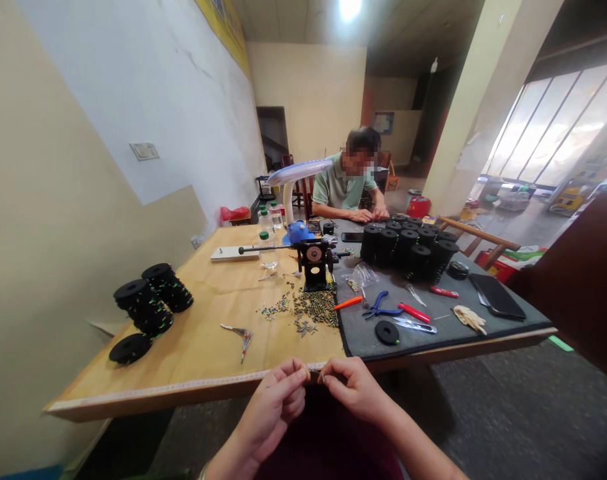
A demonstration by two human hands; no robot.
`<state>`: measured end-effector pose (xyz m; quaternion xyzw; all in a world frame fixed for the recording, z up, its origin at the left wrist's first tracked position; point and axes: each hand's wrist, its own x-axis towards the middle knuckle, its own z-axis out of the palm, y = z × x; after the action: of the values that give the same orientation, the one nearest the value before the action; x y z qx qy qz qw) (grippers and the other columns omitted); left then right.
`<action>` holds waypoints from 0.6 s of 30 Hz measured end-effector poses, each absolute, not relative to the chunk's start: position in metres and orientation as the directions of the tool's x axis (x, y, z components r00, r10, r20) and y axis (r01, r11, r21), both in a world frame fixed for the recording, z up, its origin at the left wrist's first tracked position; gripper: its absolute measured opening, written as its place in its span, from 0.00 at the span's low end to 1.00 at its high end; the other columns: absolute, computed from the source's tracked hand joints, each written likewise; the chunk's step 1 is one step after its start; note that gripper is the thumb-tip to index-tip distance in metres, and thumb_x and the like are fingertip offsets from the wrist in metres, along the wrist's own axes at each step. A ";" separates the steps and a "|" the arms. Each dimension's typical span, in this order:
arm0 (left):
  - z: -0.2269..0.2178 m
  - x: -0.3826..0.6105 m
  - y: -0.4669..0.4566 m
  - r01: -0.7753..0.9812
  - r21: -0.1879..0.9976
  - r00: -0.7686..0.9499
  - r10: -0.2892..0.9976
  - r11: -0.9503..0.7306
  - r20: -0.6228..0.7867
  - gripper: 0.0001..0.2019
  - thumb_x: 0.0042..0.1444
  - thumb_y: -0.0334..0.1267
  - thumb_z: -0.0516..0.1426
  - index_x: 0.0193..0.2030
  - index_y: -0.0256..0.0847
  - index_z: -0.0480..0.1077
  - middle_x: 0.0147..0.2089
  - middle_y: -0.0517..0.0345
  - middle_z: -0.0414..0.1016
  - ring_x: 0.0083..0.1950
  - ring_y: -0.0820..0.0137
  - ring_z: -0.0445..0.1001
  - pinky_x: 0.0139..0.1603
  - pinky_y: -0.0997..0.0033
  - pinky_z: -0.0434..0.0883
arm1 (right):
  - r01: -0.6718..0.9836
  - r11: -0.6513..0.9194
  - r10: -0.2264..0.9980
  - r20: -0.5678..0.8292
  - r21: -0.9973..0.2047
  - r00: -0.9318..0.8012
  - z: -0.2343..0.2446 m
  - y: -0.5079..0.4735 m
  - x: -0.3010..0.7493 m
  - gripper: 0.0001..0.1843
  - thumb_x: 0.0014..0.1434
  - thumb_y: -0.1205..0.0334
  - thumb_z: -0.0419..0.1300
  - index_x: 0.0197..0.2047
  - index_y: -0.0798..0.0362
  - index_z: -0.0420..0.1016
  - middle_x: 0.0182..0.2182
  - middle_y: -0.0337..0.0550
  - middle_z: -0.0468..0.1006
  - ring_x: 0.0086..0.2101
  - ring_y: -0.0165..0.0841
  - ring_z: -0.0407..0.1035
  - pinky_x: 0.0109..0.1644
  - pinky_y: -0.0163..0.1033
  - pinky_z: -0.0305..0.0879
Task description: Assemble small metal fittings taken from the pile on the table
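Left hand (pixel 271 407), right hand (pixel 353 390) together at the table edge (pixel 158 397), pinching something too small to tell. Beads (pixel 313 310) lay on top, spools (pixel 406 247) on a mat (pixel 356 333); co-worker (pixel 346 190) sat opposite.

You have a smooth pale wood bench (pixel 198 347), a matt grey cloth mat (pixel 363 347), and blue plastic-handled metal pliers (pixel 378 305).

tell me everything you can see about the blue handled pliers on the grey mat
The pliers have two curved blue handles, glossy like plastic, spread apart, and a small dark metal nose pointing left. They lie flat on the grey mat, with no hand on them, between an orange-handled tool and a red-handled tool.
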<state>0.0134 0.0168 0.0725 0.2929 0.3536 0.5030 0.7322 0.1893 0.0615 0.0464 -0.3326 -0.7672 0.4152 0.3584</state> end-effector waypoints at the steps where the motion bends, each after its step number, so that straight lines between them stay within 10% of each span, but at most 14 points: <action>1: 0.073 0.014 0.016 -0.535 0.784 0.239 0.946 0.315 -0.217 0.15 0.47 0.43 0.65 0.27 0.38 0.63 0.15 0.76 0.41 0.16 0.84 0.38 0.18 0.79 0.41 | 0.215 0.439 0.809 0.280 -0.872 -0.516 0.045 0.062 0.190 0.11 0.57 0.64 0.53 0.26 0.55 0.70 0.20 0.34 0.67 0.24 0.27 0.60 0.30 0.30 0.54; 18: 0.083 0.017 0.016 -0.591 0.733 0.322 0.932 0.336 -0.167 0.11 0.49 0.40 0.64 0.27 0.37 0.67 0.15 0.76 0.40 0.15 0.84 0.38 0.18 0.81 0.42 | 0.320 0.535 0.799 0.345 -0.782 -0.492 0.014 0.062 0.217 0.08 0.60 0.67 0.56 0.31 0.52 0.76 0.30 0.41 0.72 0.33 0.32 0.68 0.37 0.33 0.60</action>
<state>0.0167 0.0155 0.0826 0.2858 0.2979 0.5004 0.7611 0.2166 0.0623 0.0138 -0.3509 -0.7978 0.3308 0.3620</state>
